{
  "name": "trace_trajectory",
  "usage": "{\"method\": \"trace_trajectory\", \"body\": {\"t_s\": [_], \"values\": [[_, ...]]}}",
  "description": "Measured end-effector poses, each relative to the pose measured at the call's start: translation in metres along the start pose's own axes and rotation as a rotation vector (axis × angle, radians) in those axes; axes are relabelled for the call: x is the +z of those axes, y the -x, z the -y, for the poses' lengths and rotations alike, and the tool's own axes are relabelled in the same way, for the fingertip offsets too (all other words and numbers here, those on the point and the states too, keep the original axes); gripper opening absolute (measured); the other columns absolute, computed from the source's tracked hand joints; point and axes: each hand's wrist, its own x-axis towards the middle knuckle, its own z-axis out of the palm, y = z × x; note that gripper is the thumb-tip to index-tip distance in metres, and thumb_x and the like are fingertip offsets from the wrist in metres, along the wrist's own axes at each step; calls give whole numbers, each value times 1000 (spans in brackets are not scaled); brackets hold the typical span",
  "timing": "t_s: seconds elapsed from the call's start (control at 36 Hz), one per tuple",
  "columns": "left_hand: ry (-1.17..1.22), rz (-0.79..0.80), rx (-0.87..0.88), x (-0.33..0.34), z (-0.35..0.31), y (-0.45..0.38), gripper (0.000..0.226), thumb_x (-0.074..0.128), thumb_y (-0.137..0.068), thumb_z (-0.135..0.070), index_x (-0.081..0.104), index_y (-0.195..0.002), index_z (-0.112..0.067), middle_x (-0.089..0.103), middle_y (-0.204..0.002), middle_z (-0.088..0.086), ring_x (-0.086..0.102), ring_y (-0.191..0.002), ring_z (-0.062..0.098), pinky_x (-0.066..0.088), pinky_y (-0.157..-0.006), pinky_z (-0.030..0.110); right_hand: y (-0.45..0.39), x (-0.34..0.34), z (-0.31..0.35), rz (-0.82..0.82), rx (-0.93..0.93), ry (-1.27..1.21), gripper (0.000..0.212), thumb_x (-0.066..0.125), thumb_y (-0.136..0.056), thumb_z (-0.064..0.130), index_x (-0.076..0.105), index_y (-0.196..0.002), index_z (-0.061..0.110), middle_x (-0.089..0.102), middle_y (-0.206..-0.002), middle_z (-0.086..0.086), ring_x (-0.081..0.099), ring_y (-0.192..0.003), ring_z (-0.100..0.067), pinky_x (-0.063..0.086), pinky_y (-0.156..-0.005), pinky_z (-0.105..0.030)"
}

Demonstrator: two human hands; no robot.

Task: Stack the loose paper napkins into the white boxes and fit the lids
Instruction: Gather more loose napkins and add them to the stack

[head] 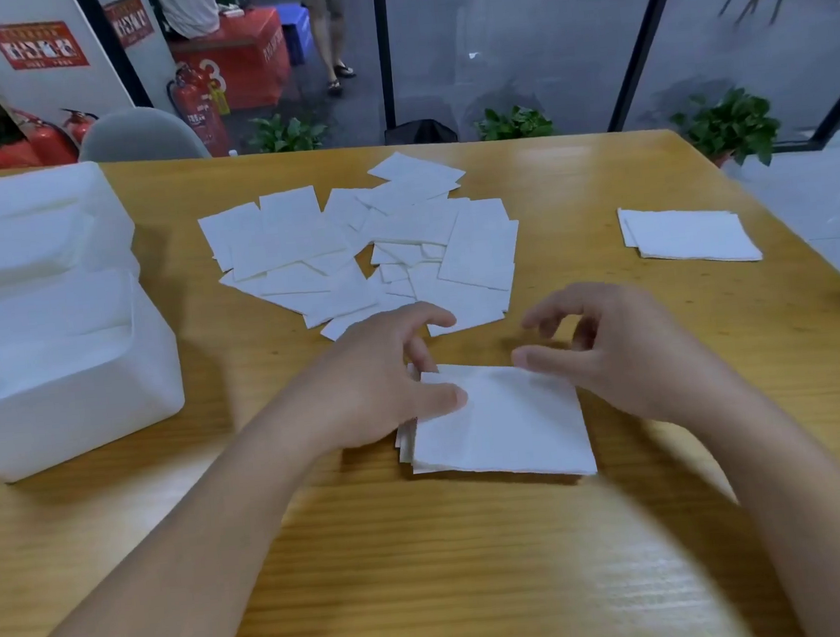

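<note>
A small stack of white napkins (pixel 503 428) lies on the wooden table (pixel 430 571) in front of me. My left hand (pixel 382 377) rests on the stack's left edge, thumb lying on the top napkin. My right hand (pixel 608 347) is at the stack's far right corner, thumb touching the top sheet, fingers loosely curled above it. Several loose napkins (pixel 361 252) lie spread out beyond my hands. A second neat stack (pixel 688 239) sits at the right. Two white boxes stand at the left, the near one (pixel 59 400) and the far one (pixel 29 225), both holding napkins.
The table's right edge runs diagonally at the far right. A grey chair back (pixel 140 137) stands behind the table's far edge. Potted plants (pixel 726 124), fire extinguishers (pixel 199 109) and glass partitions lie beyond. A person's legs show in the background.
</note>
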Motion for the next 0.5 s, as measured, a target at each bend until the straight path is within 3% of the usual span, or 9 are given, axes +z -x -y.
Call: {"method": "trace_trajectory", "body": {"t_s": [0.08,0.19,0.33,0.5], "values": [[-64,-47,37,1,2,0,70,90,-79,-58,55,-140,-61,61,-107,-37,65,-83,-9,48,-71,22,-11,12,-1,-109,-65,58,17,84,-92,46,80,-108,40,65,-103,18,59,-77,-11,43,-61,-18],[-88,-99,59,2,2,-1,57,88,-85,-51,62,-134,-57,60,-107,-37,65,-82,-7,47,-70,22,-30,31,1,-61,-133,110,23,83,-96,33,80,-119,32,61,-110,17,58,-82,-1,35,-65,-16],[-90,-86,44,2,4,-1,41,87,-87,-52,70,-124,-54,68,-102,-21,62,-77,-6,46,-71,21,-44,43,2,-81,-148,123,5,79,-99,24,81,-100,28,62,-99,15,58,-85,0,38,-69,-18],[-45,-99,49,3,5,-5,31,83,-91,-51,71,-120,-52,68,-98,-30,64,-73,-4,43,-64,15,-43,41,1,-86,-192,235,12,70,-105,16,74,-93,18,61,-98,9,56,-90,-11,50,-78,-35]]}}
